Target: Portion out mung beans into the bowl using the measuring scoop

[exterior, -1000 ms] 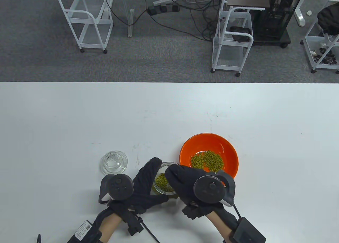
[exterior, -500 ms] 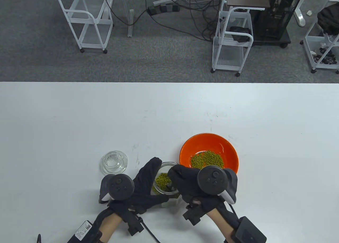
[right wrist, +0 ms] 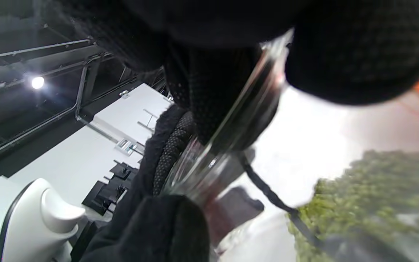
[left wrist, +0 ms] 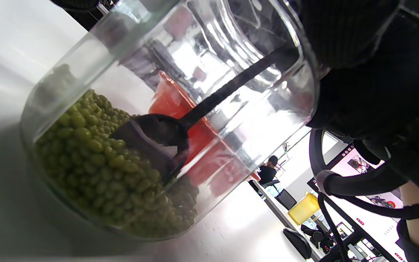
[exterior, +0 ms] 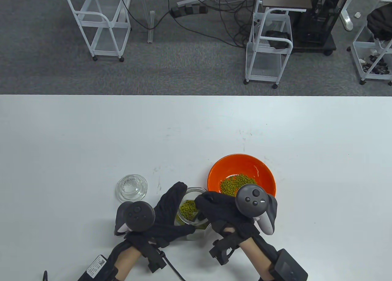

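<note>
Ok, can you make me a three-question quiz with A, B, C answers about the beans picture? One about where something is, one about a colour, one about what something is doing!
1. Where is the scoop?
A. inside the glass jar
B. in the bowl
C. on the floor

2. What colour is the bowl?
A. blue
B. orange
C. white

3. What is the left hand doing?
A. waving in the air
B. resting flat on the table
C. holding the jar

Answers:
1. A, the left wrist view shows the scoop down in the mung beans.
2. B, its rim and walls are orange.
3. C, its fingers wrap round the jar's side.
</note>
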`<state>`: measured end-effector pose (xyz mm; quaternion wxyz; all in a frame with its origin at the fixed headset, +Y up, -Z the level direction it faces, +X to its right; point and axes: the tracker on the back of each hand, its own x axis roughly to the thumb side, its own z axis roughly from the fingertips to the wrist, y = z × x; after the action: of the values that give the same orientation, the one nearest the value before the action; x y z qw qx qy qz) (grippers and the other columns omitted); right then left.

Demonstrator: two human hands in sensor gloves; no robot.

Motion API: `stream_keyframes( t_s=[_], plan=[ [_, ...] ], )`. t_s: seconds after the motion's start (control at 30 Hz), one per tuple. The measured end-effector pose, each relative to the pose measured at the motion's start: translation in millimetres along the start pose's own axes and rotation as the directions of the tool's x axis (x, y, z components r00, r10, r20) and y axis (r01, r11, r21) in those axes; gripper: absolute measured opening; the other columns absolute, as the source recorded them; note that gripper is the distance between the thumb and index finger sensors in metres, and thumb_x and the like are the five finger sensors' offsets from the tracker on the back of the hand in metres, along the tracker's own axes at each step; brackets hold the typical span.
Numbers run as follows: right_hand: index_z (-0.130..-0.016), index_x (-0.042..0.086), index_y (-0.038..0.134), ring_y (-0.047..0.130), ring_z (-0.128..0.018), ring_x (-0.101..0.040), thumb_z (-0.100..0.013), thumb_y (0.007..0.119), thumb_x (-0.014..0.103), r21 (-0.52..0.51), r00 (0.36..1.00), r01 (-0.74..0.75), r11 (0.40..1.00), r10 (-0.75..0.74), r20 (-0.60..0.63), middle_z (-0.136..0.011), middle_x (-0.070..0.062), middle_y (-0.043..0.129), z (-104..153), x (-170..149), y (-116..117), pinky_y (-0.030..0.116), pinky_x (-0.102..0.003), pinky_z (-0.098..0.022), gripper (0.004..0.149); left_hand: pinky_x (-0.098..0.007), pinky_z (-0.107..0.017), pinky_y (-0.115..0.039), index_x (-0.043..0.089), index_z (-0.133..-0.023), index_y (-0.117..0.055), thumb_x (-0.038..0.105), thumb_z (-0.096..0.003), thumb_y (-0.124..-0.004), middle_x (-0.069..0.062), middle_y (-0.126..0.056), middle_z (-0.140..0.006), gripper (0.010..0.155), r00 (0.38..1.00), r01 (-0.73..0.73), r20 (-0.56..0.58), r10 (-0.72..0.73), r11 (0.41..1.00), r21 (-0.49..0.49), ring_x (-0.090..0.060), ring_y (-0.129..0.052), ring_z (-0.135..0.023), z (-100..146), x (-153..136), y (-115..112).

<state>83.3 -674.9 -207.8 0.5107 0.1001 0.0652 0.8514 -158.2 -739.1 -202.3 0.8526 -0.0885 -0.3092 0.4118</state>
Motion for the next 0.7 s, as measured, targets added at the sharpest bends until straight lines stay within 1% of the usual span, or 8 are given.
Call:
stream_keyframes(
  t_s=[0.03,0.1,0.17,0.33,0.5,0.7],
  plan=[
    [-0.074,0.006,0.094,0.091,0.002,-0.009,-0.053,0.079,0.039,-0.013,1.0,0.012,1.0,-0.012,-0.019,-0.047,-0.021,0.103,-0.5,-3.0,1.2,0.094,-0.037,-0.013,0.043,-0.078,-0.073,-0.046,0.017,-0.118,-0.008,0.066,-0.0478,-0.081,-0.025,-0.019,-0.126,0.112,1.0,0.001,0.0,-0.001,1.0,0.001,-0.054,-0.04,-0.114,0.0,0.0,0.0],
    [-0.075,0.007,0.094,0.091,0.002,-0.008,-0.054,0.077,0.04,0.001,0.999,0.033,0.999,-0.033,-0.021,-0.048,-0.019,0.103,-1.7,-7.6,2.5,0.094,-0.036,-0.013,0.043,-0.078,-0.073,-0.045,0.017,-0.118,-0.008,0.065,-0.0479,-0.081,-0.025,-0.019,-0.126,0.112,1.0,0.0,0.0,0.0,1.0,0.001,-0.054,-0.04,-0.114,0.1,0.0,0.0],
    [-0.075,0.006,0.094,0.091,0.002,-0.009,-0.054,0.078,0.04,0.005,0.997,0.066,0.998,-0.065,-0.046,-0.049,-0.02,0.103,-2.1,-8.9,2.2,0.094,-0.036,-0.013,0.043,-0.078,-0.073,-0.045,0.017,-0.118,-0.008,0.066,-0.0479,-0.081,-0.025,-0.019,-0.126,0.112,1.0,0.0,0.0,0.0,1.0,0.001,-0.054,-0.04,-0.114,0.1,0.1,0.0],
    [-0.075,0.006,0.093,0.09,0.002,-0.007,-0.054,0.077,0.04,-0.048,0.991,0.108,0.993,-0.111,-0.07,-0.049,-0.019,0.103,-0.2,-12.6,2.5,0.094,-0.035,-0.011,0.043,-0.078,-0.073,-0.046,0.017,-0.118,-0.008,0.066,-0.0477,-0.081,-0.025,-0.019,-0.126,0.112,1.0,0.0,0.0,0.0,1.0,0.001,-0.054,-0.04,-0.114,0.1,0.1,0.0],
    [-0.076,0.007,0.093,0.091,0.002,-0.007,-0.054,0.076,0.04,-0.06,0.967,0.219,0.974,-0.225,-0.116,-0.051,-0.019,0.103,-1.9,-20.7,-0.3,0.094,-0.035,-0.011,0.043,-0.078,-0.073,-0.046,0.017,-0.118,-0.008,0.066,-0.0479,-0.08,-0.025,-0.019,-0.126,0.112,1.0,-0.001,0.001,0.001,1.0,0.004,-0.054,-0.04,-0.114,0.1,0.4,-0.3],
    [-0.076,0.008,0.093,0.091,0.002,-0.006,-0.055,0.076,0.041,-0.062,0.951,0.272,0.96,-0.278,-0.137,-0.05,-0.018,0.103,-4.3,-25.7,-3.7,0.095,-0.034,-0.012,0.043,-0.078,-0.073,-0.046,0.017,-0.118,-0.009,0.066,-0.0477,-0.081,-0.025,-0.019,-0.126,0.112,1.0,-0.001,0.0,0.001,1.0,0.006,-0.054,-0.04,-0.114,0.0,0.7,-0.5]
  ],
)
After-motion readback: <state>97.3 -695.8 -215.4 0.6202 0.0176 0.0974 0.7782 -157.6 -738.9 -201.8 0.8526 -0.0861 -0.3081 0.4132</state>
